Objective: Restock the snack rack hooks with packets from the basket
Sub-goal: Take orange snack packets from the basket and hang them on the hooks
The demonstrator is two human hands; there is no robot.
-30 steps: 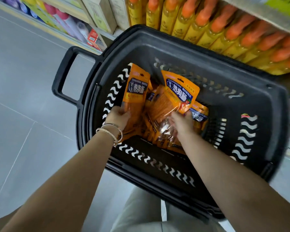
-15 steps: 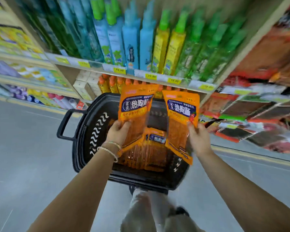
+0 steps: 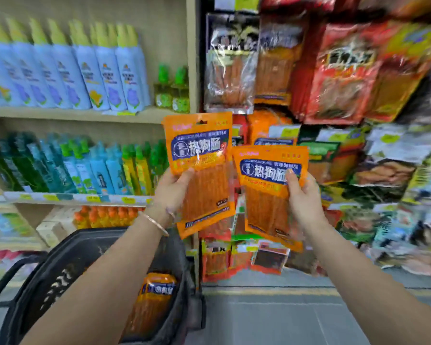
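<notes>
In the head view, your left grip (image 3: 171, 192) is closed on the first packet (image 3: 202, 170), thumb on its front and fingers behind. It is held upright above the basket (image 3: 67, 245). Your right grip (image 3: 304, 195) clasps the second packet (image 3: 269, 190) the same way, up and right of the basket. Both packets face the snack rack (image 3: 334, 70), which stands right of the basket. Spare packets (image 3: 154, 302) stand inside the basket.
</notes>
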